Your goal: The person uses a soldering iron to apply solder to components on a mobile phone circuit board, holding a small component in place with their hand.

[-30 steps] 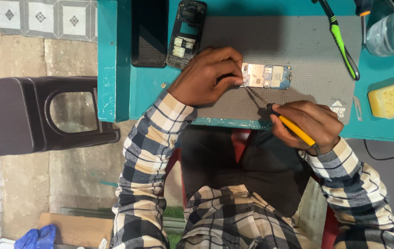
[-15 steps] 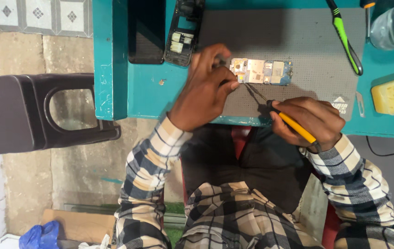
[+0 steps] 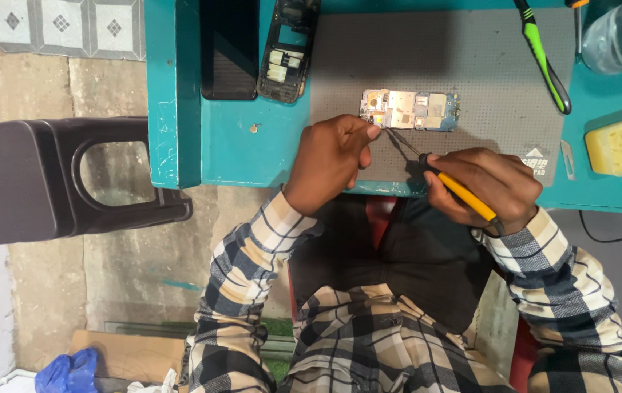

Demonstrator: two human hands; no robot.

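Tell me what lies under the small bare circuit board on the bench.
The small bare circuit board lies flat on a grey rectangular work mat, which covers part of the teal table. The board's underside and the mat beneath it are hidden. The left hand's fingertips touch its near corner.

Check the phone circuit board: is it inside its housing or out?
Out. The circuit board lies bare on the grey mat; the empty housing sits apart, left of the mat.

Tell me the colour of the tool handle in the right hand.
Yellow handle with black ends, head view.
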